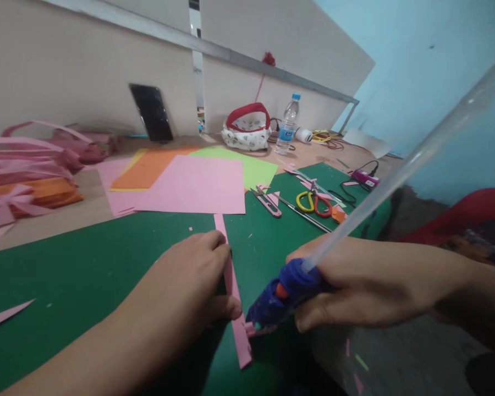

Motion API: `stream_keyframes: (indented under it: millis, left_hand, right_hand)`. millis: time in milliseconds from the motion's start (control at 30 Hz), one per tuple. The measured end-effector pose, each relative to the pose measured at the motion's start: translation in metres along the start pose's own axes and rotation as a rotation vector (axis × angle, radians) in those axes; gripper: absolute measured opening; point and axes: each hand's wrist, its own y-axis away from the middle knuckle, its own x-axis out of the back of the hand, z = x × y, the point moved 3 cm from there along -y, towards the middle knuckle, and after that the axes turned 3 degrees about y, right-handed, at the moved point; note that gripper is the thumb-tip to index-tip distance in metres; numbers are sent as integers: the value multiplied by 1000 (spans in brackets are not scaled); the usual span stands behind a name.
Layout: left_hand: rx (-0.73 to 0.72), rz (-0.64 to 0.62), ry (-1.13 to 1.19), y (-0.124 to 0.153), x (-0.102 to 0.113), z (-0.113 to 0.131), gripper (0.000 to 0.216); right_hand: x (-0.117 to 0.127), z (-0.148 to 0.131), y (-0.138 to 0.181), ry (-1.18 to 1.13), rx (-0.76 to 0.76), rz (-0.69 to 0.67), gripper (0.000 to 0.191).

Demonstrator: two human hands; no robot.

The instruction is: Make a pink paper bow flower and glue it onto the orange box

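A narrow pink paper strip [242, 349] runs lengthwise over the green mat [119, 264]. My left hand [196, 269] has it by the edge, thumb and fingers closed on it. In my right hand [363, 275] is a blue hot glue gun [272, 297], tilted nose down, and a long clear glue stick [379, 190] juts from its back end. The nozzle is beside the strip's near end, over a small pink paper piece [251, 328]. Whether the tip touches the paper is hidden.
Pink [206, 187], orange and green sheets lie ahead. Thread snips [268, 203] and yellow-red scissors [313, 202] lie right of them. A water bottle [287, 126], a cloth pouch [247, 132] and a phone [152, 113] stand at the back. Pink paper bags [28, 159] are at left.
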Motion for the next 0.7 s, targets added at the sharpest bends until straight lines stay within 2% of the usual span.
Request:
stream_keyframes:
  millis: [333, 433, 700]
  left_hand:
    - [-27, -40, -33, -3, 3, 4, 38]
    - [13, -66, -40, -2, 4, 4, 37]
    - [14, -26, -21, -1, 2, 3, 38]
  right_hand:
    - [-1, -3, 1, -12, 26, 24, 20]
    - [-1, -4, 3, -37, 48, 6, 20]
    - [-2, 1, -1, -63, 3, -11, 20]
